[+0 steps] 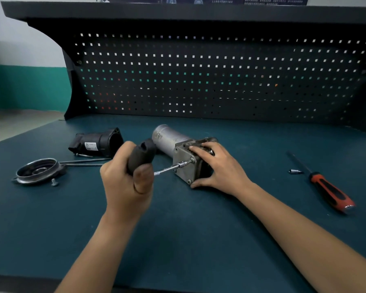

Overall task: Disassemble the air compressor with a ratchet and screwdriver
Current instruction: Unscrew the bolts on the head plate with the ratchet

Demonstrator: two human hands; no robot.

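Gripping the ratchet [141,155] by its black handle, the left hand [127,182] is clenched round it just left of the compressor [169,138], which lies on its side mid-tabletop [199,240]. The tool's thin shaft runs from the fist to the right and slightly up. It ends in a socket [181,165] seated at the upper corner of the square end plate [183,173]. The right hand [218,168] grasps the compressor's head from the right, fingers over the top and thumb low at the near edge, bracing it. The compressor's long axis runs from that plate away and leftward, toward the pegboard [199,77], so the shaft meets the plate roughly square. The left hand is placed to do the turning; I judge a bolt is being loosened. There is open room toward the viewer. To the left lie a black housing [97,142], two rods [82,162] and a round cover [38,170], near but apart. The screwdriver [330,191] lies well to the right, with a loose socket [295,171] beside its shaft.
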